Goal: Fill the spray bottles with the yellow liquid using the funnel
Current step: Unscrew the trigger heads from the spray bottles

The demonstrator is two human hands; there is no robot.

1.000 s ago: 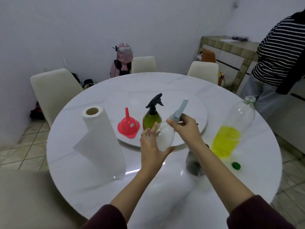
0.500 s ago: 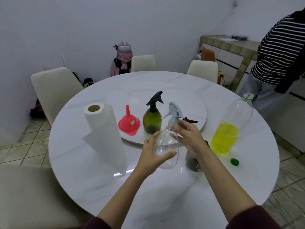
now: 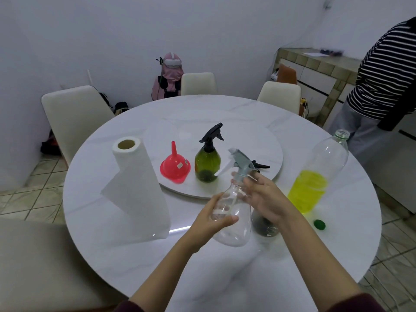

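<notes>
Head view, nearest first: 2 forearms in dark red sleeves reach over the round white marble table [image 3: 292, 255]. The left hand [image 3: 210, 218] wraps its fingers and thumb around the body of a clear spray bottle [image 3: 234, 219], held up off the tabletop and roughly upright. The right hand [image 3: 264, 198] grips the bottle's neck, fingers curled around the collar just under the grey trigger head [image 3: 240, 162]. Partly hidden behind the right wrist stands a dark spray bottle [image 3: 265, 228], its black trigger showing past the fingers. To the right, a small green cap [image 3: 319, 224] lies on the table near a large clear bottle [image 3: 319, 176], uncapped and holding yellow liquid in its lower part. To the left stands a roll of paper towel [image 3: 137, 188] with 1 sheet hanging loose. Farther back, on the raised turntable [image 3: 247, 140], a red funnel [image 3: 175, 165] sits mouth down, spout up, just beside a green spray bottle [image 3: 207, 162] with a black trigger. Beyond the table are 3 cream chairs [image 3: 74, 113], and a person in a striped top [image 3: 387, 75] stands at the far right.
</notes>
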